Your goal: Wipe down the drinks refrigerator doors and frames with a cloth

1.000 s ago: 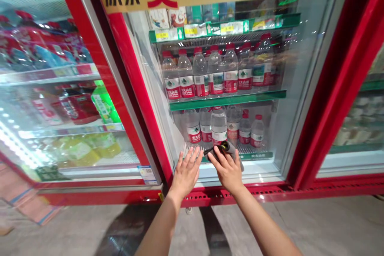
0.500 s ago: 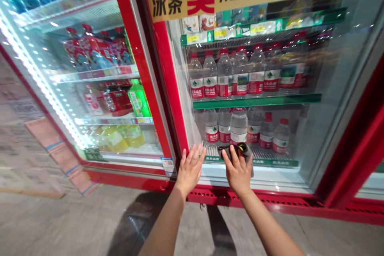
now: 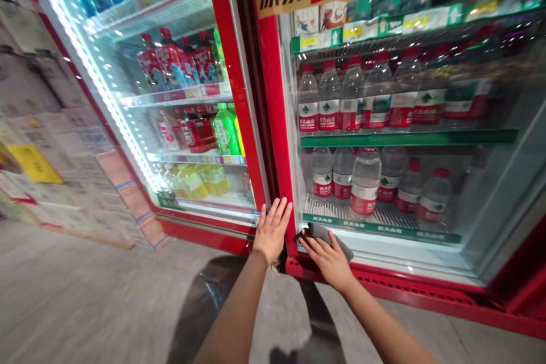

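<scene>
The right hand and cloth have slid down and left since the earlier frame: the right hand (image 3: 327, 261), fingers curled, presses a grey cloth (image 3: 324, 237) on the glass door's lower corner, just right of the red door frame (image 3: 275, 142), and the left hand (image 3: 272, 230) lies spread flat on that frame. Above the right hand, behind the glass, stand Nongfu Spring water bottles (image 3: 364, 182); beyond the left hand are bottled drinks (image 3: 197, 133) and, farther left, stacked boxes (image 3: 55, 136).
</scene>
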Demonstrator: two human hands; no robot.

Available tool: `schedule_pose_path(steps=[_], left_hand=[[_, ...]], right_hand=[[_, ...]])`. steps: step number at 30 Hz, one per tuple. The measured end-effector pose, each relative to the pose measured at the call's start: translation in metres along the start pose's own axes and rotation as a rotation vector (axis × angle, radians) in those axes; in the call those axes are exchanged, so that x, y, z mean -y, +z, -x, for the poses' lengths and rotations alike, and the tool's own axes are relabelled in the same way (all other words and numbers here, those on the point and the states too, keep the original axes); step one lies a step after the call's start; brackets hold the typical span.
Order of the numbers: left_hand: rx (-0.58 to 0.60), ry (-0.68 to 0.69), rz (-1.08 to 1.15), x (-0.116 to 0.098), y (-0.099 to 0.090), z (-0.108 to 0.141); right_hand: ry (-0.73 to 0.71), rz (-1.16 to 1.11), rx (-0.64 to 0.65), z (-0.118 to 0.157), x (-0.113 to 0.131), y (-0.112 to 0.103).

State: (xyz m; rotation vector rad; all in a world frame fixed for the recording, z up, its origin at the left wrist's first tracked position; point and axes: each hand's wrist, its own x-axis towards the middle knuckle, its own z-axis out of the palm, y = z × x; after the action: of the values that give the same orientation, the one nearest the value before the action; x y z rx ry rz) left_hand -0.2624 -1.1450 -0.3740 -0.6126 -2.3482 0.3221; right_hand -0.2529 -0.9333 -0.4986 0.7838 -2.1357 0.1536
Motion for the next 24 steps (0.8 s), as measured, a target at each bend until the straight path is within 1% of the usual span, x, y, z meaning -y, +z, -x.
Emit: schedule_pose_path(steps=[3,5,8,11,14,16,18,20,22,24], left_hand=[[0.026,-0.002,-0.006,0.004,-0.002,0.002],[0.03,0.006,-0.005,0.005,-0.003,0.003],[0.009,-0.018,0.006,0.006,-0.004,0.0],[-0.051,-0.124,0.009,0.008,-0.005,-0.004],[-0.105,-0.205,0.011,0.01,-0.004,-0.005],[-0.122,-0.202,0.017,0.012,-0.004,-0.004],[-0.132,-0.184,0.027,0.012,-0.004,-0.003],[-0.149,-0.186,0.037,0.013,-0.004,-0.003],[-0.183,-0.222,0.046,0.012,-0.005,-0.005],[-0.23,-0.282,0.054,0.011,-0.004,-0.009]], right_hand=[[-0.122,-0.029,0.007,0.001,0.005,0.014],[-0.164,-0.037,0.013,-0.006,0.005,0.017],[-0.17,-0.046,0.013,-0.031,0.003,0.006],[-0.098,-0.025,-0.001,-0.059,0.003,-0.011],[-0.04,-0.005,-0.019,-0.071,0.005,-0.018],[-0.089,-0.017,-0.017,-0.069,0.005,-0.017],[-0.179,-0.031,-0.01,-0.066,0.001,-0.015],[-0.227,-0.024,-0.008,-0.072,-0.005,-0.019],[-0.205,-0.002,-0.023,-0.089,-0.013,-0.029],[-0.165,0.026,-0.045,-0.114,-0.02,-0.044]])
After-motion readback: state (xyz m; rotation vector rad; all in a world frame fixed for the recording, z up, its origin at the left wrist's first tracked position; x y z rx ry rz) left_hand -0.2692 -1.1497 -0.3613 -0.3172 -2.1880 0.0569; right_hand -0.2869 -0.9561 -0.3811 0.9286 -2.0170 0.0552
